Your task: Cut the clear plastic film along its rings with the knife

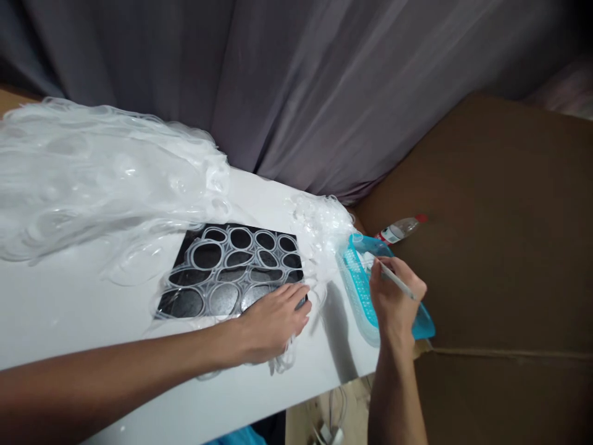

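Note:
A sheet of clear plastic with oval cut-outs (210,285) lies over a black board (225,300) on the white table. My left hand (278,315) rests palm down on the board's near right corner, fingers spread a little and slightly bent; thin clear strips show under it. Pinched between the fingers of my right hand (393,296) is a slim white pen-like tool (397,281). That hand is above a blue plastic basket (364,296) at the table's right end. White material lies in the basket near the tool's tip, whose exact end I cannot make out.
A large heap of clear ring-cut film (102,179) covers the table's left side. Clear loops (322,225) are piled beside the basket. A red-capped bottle (401,230) is behind it, near brown cardboard (500,247). A grey curtain (278,80) hangs along the back.

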Available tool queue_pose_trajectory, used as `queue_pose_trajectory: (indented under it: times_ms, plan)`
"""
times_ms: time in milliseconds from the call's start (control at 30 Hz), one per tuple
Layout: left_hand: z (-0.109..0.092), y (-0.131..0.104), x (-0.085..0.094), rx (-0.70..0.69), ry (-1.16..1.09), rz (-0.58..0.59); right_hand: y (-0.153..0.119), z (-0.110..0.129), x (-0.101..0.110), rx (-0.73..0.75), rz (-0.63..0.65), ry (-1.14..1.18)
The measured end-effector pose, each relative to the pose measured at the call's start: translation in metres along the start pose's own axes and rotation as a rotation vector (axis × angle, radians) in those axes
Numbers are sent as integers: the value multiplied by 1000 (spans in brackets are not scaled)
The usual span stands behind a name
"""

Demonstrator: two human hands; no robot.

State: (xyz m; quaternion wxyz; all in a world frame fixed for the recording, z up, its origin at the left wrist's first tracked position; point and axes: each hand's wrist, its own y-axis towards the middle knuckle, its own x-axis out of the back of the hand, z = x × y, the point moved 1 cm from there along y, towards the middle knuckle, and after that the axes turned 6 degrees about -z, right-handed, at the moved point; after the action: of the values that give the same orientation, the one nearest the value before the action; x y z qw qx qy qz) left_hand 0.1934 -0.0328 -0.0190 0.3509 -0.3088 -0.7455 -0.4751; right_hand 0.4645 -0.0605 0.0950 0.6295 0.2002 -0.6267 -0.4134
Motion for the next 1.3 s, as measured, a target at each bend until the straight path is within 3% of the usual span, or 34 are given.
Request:
queue_pose_trajectory:
  times_ms: [200, 267, 367, 533, 633, 733, 867, 933, 1000, 1133, 1300]
  plan:
    - [-1, 1, 0, 30, -54, 4, 5, -31, 15, -35, -104, -88]
    - [-2, 3, 4, 16, -101, -9, 8, -34, 22, -36, -59, -51]
    - [-5, 6, 15, 11, -203, -58, 5, -17, 31, -12, 126, 95]
    - [-6, 8, 28, 189, -412, -221, -20, 45, 49, 81, 500, 490]
    - [-5, 8, 29, 248, -473, -233, -35, 76, 62, 118, 665, 702]
    - [-2, 11, 27, 247, -511, -189, -41, 90, 71, 130, 775, 830]
    - [2, 13, 27, 222, -487, -167, -37, 90, 74, 156, 926, 1004]
    - [1, 12, 28, 218, -433, -166, -32, 83, 66, 129, 935, 1051]
    - [-1, 11, 28, 199, -344, -172, -27, 74, 50, 46, 863, 1009]
    - [-4, 7, 16, 134, -139, -162, -25, 58, -3, -80, 726, 789]
    - [-1, 4, -5, 71, -29, -74, -36, 47, -56, -135, 716, 685]
